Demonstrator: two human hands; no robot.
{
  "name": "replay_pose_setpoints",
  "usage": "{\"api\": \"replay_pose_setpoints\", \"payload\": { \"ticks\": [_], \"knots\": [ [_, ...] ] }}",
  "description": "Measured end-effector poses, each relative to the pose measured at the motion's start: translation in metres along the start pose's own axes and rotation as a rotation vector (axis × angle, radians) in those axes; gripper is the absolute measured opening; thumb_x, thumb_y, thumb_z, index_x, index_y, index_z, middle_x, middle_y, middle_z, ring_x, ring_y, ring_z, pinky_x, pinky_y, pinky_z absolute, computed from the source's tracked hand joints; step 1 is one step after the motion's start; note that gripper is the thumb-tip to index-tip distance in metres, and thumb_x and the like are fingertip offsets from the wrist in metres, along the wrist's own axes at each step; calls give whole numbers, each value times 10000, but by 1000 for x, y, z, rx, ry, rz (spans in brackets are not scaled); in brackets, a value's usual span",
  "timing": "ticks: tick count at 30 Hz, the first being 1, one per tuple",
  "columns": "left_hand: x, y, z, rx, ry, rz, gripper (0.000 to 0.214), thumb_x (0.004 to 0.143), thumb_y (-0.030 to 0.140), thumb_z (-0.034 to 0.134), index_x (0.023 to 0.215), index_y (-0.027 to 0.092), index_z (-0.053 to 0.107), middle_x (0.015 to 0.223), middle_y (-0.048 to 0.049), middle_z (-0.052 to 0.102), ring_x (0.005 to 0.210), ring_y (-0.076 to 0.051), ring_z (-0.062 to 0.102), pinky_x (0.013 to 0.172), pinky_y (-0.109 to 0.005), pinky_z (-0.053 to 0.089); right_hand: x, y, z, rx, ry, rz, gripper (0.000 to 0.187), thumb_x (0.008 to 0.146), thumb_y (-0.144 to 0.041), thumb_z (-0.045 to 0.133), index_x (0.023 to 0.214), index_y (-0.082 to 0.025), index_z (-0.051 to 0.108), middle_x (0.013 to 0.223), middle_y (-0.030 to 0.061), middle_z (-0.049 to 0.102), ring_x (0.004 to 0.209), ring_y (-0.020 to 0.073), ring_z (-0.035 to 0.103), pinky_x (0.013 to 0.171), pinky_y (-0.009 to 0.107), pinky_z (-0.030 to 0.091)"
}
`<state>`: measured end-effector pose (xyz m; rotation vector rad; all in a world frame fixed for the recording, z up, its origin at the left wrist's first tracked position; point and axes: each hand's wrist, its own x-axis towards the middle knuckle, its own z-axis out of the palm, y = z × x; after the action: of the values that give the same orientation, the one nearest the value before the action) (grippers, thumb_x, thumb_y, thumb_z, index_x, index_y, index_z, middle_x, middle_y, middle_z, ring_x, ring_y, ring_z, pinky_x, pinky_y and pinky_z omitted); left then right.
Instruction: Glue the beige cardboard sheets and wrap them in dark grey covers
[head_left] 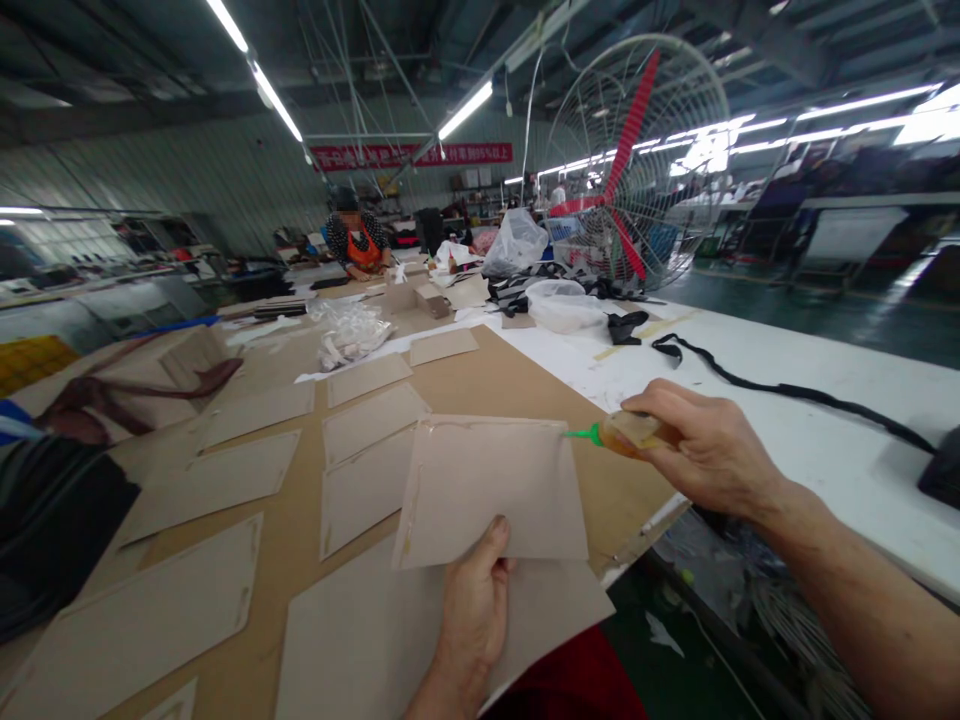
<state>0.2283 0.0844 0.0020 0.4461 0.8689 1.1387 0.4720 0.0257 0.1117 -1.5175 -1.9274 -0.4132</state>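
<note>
My left hand point(471, 610) pinches the near edge of a beige cardboard sheet point(491, 488) and holds it raised over the bench, thumb on top. My right hand point(701, 445) is closed round a small amber glue bottle point(634, 432). The bottle's green nozzle point(581, 434) touches the sheet's upper right corner. A shiny line of glue runs along the sheet's top and left edges.
Several more beige sheets point(214, 478) lie spread over a brown board point(517, 385) on the white table point(787, 410). A black strap point(757, 385) trails on the right. Plastic bags point(559, 303), a big red-bladed fan point(637, 160) and a seated person point(358, 245) lie beyond.
</note>
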Motion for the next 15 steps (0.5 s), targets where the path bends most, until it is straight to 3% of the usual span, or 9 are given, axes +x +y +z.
{"api": "replay_pose_setpoints", "payload": {
  "ticks": [3,8,15],
  "knots": [
    [-1,1,0,-4,-30,1,318,576,182,898,863,138,766,892,-73,769,840,-210,723,688,-260,579,-1,0,0,34,-78,0,129,943,-295,540,1000,-201,607,834,19,601,617,154,567,581,283,396],
    [0,1,0,-20,-37,14,353,589,169,888,919,147,765,927,-73,776,865,-212,728,752,-286,594,-3,3,-2,-10,32,-1,127,918,-242,537,1025,-203,594,879,40,623,694,171,600,628,286,420],
    [2,0,2,-65,-19,37,320,616,134,854,922,144,757,941,-80,776,914,-230,726,895,-369,583,-23,-9,-5,146,-127,-45,92,947,-260,543,1020,-216,578,819,14,598,612,127,543,541,252,388]
  ]
}}
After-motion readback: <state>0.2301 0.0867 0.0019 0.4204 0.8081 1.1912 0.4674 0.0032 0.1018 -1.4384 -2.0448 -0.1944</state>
